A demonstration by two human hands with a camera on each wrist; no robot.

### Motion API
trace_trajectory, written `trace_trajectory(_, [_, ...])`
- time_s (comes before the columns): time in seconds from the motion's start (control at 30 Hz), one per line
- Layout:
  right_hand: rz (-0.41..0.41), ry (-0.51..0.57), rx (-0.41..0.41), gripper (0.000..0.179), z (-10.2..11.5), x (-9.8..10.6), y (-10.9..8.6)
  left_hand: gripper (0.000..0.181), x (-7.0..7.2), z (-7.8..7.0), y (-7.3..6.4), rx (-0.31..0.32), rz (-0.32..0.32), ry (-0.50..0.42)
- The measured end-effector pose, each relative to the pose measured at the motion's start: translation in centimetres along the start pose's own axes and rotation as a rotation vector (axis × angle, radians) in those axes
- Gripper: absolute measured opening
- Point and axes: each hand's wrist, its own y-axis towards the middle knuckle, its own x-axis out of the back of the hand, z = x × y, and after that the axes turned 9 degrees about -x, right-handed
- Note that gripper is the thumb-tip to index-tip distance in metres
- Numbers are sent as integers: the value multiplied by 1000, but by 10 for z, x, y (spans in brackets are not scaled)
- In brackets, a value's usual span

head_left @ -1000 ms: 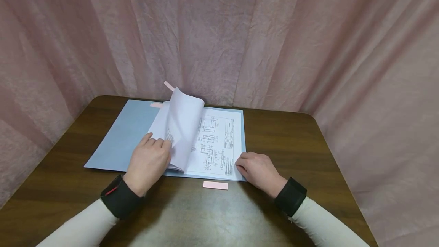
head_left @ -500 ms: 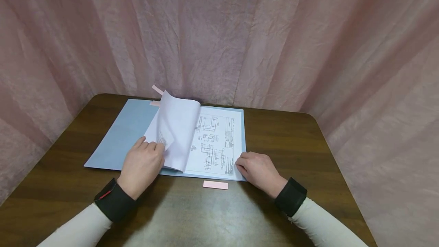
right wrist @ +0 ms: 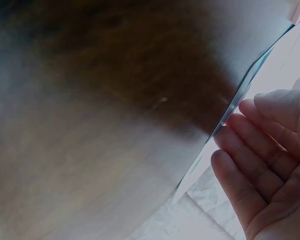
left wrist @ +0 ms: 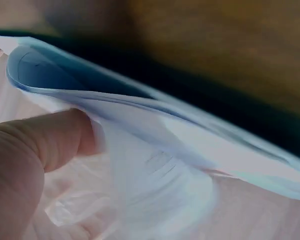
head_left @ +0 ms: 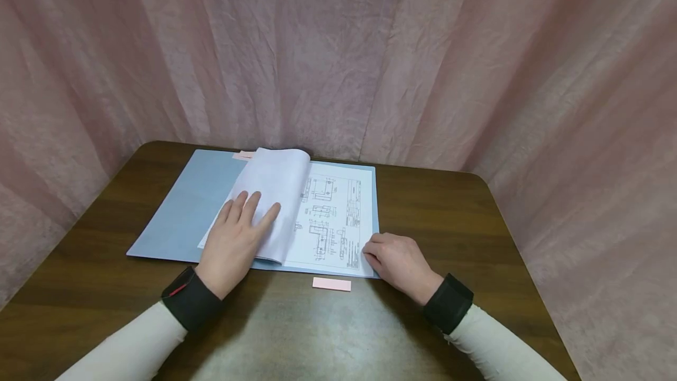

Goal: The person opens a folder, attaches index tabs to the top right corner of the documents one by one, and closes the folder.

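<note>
- Head view looks down on a dark wooden desk (head_left: pixel 449 222) hemmed in by pink curtains (head_left: pixel 423 46).
- Nearest, two forearms in pale sleeves with black cuffs reach in from the desk's near edge.
- A small pink sticky strip (head_left: pixel 331 284) lies flat on the bare wood, between the two hands and just in front of the folder's near edge.
- The right hand (head_left: pixel 399 262) rests at the near right corner of the open blue folder (head_left: pixel 180 216); its fingers are loosely curled, and their tips touch the edge of the drawing sheet (head_left: pixel 338 222). The right wrist view shows those fingertips against the paper's edge, pinching nothing.
- The left hand (head_left: pixel 235 240) lies palm down with straight, slightly spread fingers pressing on a turned white page (head_left: pixel 277 184), which bows over the folder's middle.
- The left wrist view shows the curled pages close up with a finger (left wrist: pixel 50 140) against them.
- The folder lies open towards the desk's far edge.
- A pink tab (head_left: pixel 244 156) sticks out at its far edge.
</note>
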Motion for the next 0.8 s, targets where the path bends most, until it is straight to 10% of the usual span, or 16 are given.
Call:
trace_trajectory(0.37, [-5,13,-10,10,-1,2,-2,44,-4,-35,53,-201,178,-9])
trace_trajectory(0.8, [-1,10,-12,13,3,2,-3,49,-17,-41,62,-103,405,-42])
